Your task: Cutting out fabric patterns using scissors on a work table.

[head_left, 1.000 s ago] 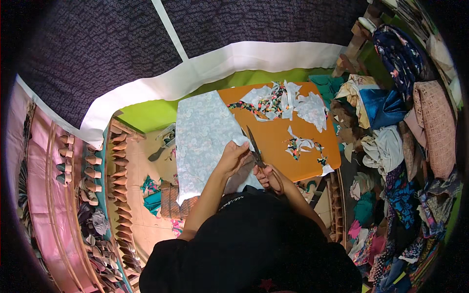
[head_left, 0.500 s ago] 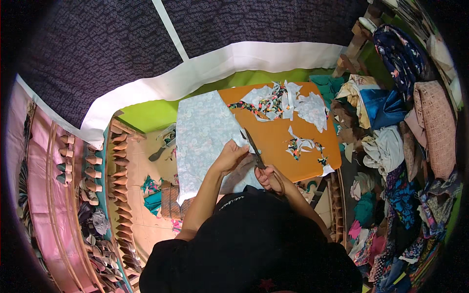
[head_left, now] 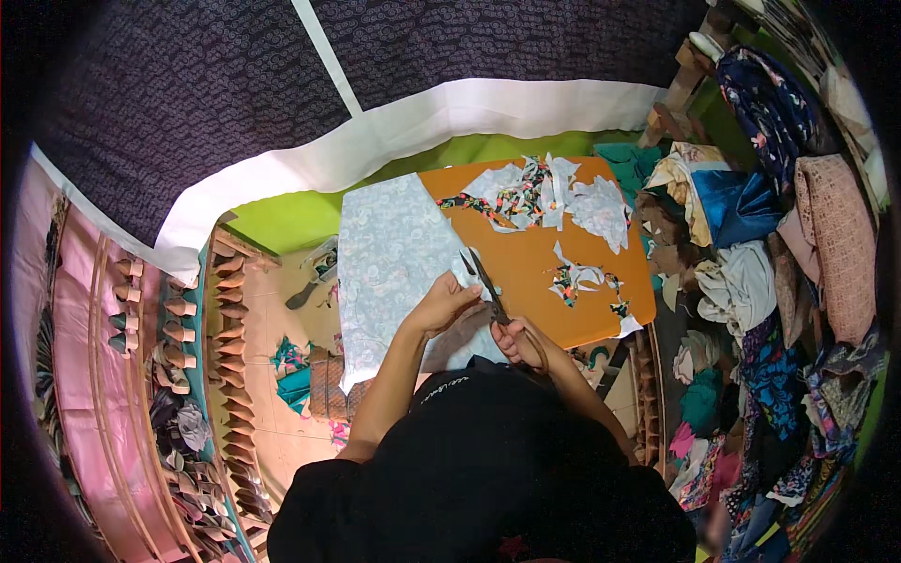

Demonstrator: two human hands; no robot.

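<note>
A large pale blue-grey fabric sheet [head_left: 389, 239] with a faint pattern covers the left part of the orange table [head_left: 549, 317]. My left hand [head_left: 450, 302] pinches the fabric's right edge near the front of the table. Just beside it, my right hand [head_left: 511, 340] is wrapped round the handles of a pair of large dark scissors [head_left: 490, 293]. Their blades point away from me and stand apart at the fabric's edge. Part of the handles is hidden by my fingers.
Torn-looking floral and white fabric scraps [head_left: 535, 192] lie at the table's far right, with a smaller scrap [head_left: 582, 279] nearer. Wooden shoe forms [head_left: 235, 347] line a rack on the left. Piled fabrics [head_left: 737, 281] crowd the right side. A dark patterned curtain [head_left: 507, 47] hangs behind.
The scissor blades have spread apart, where they were closer together before. Both hands stay almost in the same place, and the fabric has barely moved.
</note>
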